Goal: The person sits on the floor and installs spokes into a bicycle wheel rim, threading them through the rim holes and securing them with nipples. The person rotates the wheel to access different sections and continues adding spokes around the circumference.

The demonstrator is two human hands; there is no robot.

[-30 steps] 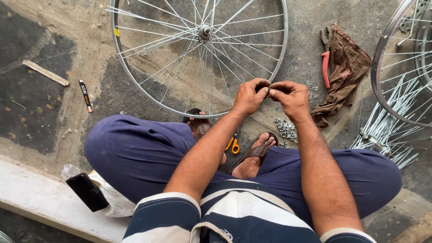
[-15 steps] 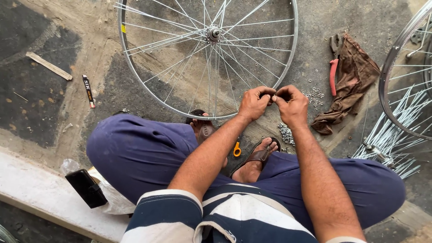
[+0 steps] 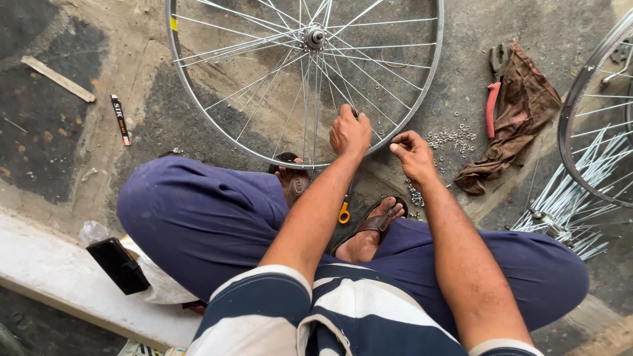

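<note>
Head view: pliers (image 3: 491, 99) beside brown rag (image 3: 521, 112)

Two spoked wheel rims: one (image 3: 198, 112) flat on the ground, one (image 3: 577, 132) partly in view at the right edge. One red-handled pliers (image 3: 491, 105), one brown rag (image 3: 521, 112), one wooden stick (image 3: 58, 79). One loose bundle of spokes (image 3: 567, 198), one scatter of small nipples (image 3: 452, 137), too many to count.

A bicycle repair workshop, run on the ground

A spoked wheel (image 3: 304, 79) lies on the stained concrete floor (image 3: 132, 112), beside loose spokes (image 3: 573, 198), scattered small nuts (image 3: 452, 137), red-handled pliers (image 3: 493, 92) and a dirty brown rag (image 3: 521, 112).
</note>
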